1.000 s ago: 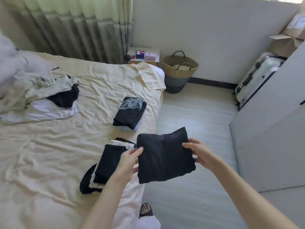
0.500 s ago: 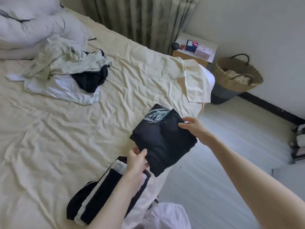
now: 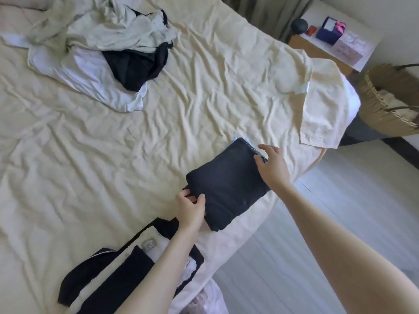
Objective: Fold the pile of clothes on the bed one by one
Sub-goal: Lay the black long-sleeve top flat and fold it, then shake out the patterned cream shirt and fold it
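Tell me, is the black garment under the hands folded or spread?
Folded: the black garment is a compact, layered rectangle on the bed.

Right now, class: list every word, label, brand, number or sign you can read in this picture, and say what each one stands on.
No text here can be read.
Grey tag on the folded black-and-white clothes: print too blurred.
Pink box on the bedside table: faint pattern, no legible words.
Dark blue box beside it: no readable label.

wide bare sheet [image 3: 113, 177] mid-bed; unfolded pile [image 3: 102, 46] far left, folded stacks [image 3: 226, 184] along near edge.
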Demonstrator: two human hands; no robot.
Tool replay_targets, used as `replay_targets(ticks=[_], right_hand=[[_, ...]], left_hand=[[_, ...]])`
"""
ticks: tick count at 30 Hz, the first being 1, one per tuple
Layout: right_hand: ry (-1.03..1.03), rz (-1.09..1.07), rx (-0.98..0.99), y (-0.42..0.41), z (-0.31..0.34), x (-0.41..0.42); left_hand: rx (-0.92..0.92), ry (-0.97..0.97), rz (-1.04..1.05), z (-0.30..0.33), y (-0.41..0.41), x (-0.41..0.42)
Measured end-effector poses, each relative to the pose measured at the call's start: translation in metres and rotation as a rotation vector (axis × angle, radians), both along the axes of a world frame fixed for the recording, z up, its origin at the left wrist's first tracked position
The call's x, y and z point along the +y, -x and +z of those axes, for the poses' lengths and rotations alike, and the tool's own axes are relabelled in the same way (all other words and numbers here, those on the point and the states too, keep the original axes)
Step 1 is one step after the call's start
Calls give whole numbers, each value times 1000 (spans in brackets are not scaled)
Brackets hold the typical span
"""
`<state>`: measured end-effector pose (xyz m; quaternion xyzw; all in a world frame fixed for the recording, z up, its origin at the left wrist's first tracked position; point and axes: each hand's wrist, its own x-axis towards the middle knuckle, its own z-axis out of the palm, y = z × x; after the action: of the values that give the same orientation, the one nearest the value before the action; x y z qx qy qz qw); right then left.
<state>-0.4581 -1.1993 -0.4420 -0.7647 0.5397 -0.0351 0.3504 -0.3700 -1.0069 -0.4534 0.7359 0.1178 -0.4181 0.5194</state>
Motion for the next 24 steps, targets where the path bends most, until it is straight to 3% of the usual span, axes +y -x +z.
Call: replay_targets(ticks=[3,5,6,8,10,15,24], right_hand=[[402,193,-20,13,-3,34],[528,394,6,22,-10,52],[469,489,92,25,-13,58],[327,568,269,26,-16,63],[306,563,314,18,-8,65],[334,703,234,-2,25,100],[380,1008,-15,-57,83,262]], left_hand=[[-676,-79,-211,11,2,10],[-1062,-96,-515,15,2,11],[-1130,-145,-760,16,1,9],[-1038,-345,-1205,16,-4,4],[-899,-436,-1367,18,-16,6],[-905,-348,-1200,41,-30,47],[-854,-346,-643,91,-48,251]])
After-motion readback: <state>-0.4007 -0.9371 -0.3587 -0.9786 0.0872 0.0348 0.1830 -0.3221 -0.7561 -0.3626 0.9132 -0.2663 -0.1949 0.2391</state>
